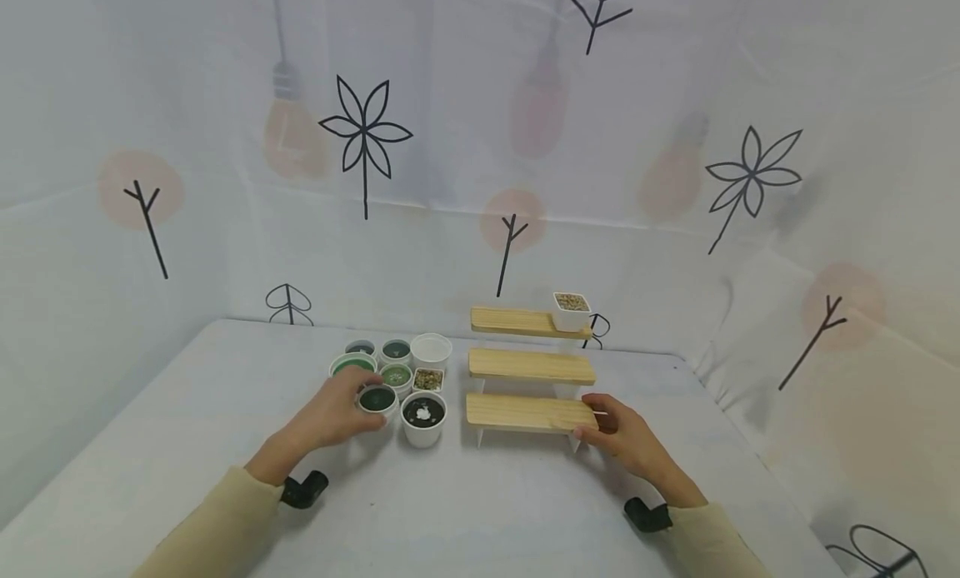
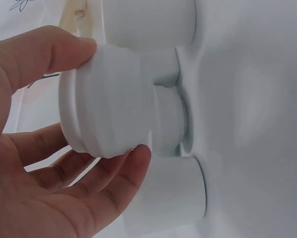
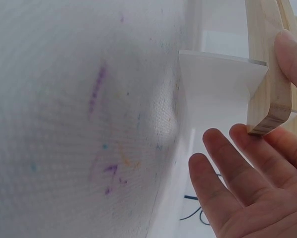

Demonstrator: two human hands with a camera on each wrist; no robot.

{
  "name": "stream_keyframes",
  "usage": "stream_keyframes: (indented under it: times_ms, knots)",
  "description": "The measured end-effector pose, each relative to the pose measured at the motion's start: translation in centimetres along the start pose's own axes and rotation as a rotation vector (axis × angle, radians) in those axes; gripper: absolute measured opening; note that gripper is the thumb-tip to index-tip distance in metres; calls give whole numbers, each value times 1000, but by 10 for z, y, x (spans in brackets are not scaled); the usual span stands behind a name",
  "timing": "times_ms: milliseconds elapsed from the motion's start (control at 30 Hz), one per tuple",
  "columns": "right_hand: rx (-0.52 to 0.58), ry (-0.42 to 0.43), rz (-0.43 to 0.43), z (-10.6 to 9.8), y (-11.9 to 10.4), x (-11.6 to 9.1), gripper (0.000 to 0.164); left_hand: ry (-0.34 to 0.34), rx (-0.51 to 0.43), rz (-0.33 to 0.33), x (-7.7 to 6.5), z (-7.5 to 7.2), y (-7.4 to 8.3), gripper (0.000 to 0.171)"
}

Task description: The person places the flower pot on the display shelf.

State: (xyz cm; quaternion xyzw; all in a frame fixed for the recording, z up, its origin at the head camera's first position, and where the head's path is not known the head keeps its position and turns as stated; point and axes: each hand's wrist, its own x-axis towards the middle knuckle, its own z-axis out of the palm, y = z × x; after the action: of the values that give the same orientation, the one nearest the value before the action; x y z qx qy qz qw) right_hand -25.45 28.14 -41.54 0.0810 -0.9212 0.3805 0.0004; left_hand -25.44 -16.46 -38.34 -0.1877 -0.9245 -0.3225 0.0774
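Note:
My left hand (image 1: 337, 413) holds a small white round pot (image 1: 377, 400) with a dark green inside, thumb on one side and fingers on the other. In the left wrist view the white pot (image 2: 111, 99) shows a smooth stepped side, its base higher off the table than those of the pots behind. At the right, my right hand (image 1: 628, 441) grips the end of the lowest board of a three-tier wooden shelf (image 1: 525, 412). The right wrist view shows the thumb over the board (image 3: 270, 94), with some fingers at its end and others spread below.
Several more white pots stand around the held one, including a round pot with dark filling (image 1: 422, 420) and a square pot of brownish bits (image 1: 428, 380). Another square pot (image 1: 572, 313) sits on the top board's right end. A printed cloth (image 1: 450, 253) hangs behind the white table.

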Motion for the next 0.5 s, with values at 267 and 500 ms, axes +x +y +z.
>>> stream_keyframes:
  times_ms: [267,500]
  knots:
    - [-2,4,-12,0,1,1,70,106,-41,51,7,1,5,56]
    - [-1,6,-2,1,0,0,70,110,-82,91,19,2,23,56]
